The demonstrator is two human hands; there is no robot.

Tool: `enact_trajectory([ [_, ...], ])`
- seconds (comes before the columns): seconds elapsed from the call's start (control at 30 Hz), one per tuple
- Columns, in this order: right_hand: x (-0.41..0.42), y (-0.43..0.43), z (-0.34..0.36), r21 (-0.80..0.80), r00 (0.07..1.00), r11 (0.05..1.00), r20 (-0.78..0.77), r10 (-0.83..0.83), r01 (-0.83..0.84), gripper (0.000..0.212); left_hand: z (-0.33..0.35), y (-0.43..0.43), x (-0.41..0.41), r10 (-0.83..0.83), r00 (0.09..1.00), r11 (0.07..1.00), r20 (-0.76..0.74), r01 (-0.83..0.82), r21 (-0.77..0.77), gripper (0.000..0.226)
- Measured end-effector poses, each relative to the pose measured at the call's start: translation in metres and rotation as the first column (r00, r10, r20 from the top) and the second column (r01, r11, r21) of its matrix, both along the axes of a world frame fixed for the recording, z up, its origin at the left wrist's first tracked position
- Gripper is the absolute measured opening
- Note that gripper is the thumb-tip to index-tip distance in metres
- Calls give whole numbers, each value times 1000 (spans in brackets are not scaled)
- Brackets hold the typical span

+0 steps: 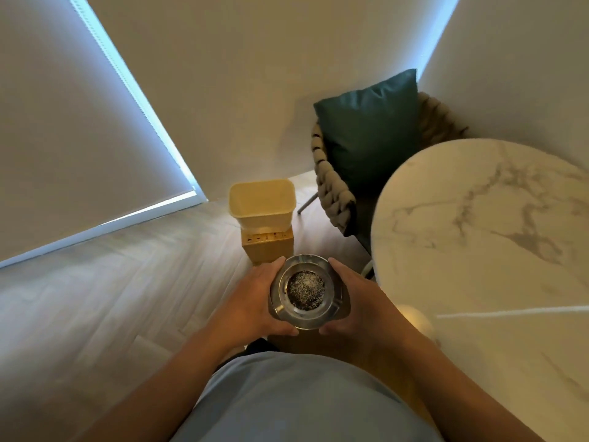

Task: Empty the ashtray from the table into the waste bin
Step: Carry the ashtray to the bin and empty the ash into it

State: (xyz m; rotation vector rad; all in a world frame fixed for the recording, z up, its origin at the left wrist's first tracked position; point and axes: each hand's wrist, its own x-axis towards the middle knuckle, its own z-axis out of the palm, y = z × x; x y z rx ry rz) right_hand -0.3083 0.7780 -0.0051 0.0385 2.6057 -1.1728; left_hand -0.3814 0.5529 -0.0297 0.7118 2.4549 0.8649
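Observation:
A round metal ashtray point(306, 291) with dark and white ash in its bowl is held level in front of my body, off the table. My left hand point(251, 301) grips its left side and my right hand point(357, 301) grips its right side. The waste bin point(262, 204), cream plastic with an open rectangular mouth, stands on the floor just beyond the ashtray. Its lower part looks like a ribbed wooden base point(267, 247). The inside of the bin appears bare.
A round marble-patterned table point(484, 237) fills the right side. Behind it sits a woven chair point(334, 189) with a teal cushion point(369, 135). Pale wood floor point(111, 298) spreads to the left, bounded by a wall and a window blind point(63, 122).

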Motion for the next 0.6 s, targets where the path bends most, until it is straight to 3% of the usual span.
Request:
enact_trajectory([
  [0.2, -62, -47, 0, -14, 999, 999, -20, 44, -44, 89, 10, -48, -46, 87, 996, 996, -6, -86, 29, 100],
  [0.4, -116, -81, 0, -6, 999, 999, -37, 37, -37, 98, 24, -79, -97, 94, 995, 995, 11, -95, 35, 94],
  [0.5, -139, -89, -1, 13, 998, 999, -50, 34, -34, 96, 30, -90, -123, 70, 998, 997, 10, -70, 25, 99],
  [0.6, -154, -90, 1, 20, 998, 999, -38, 41, -40, 108, 31, -94, -140, 51, 999, 999, 5, -51, 16, 106],
])
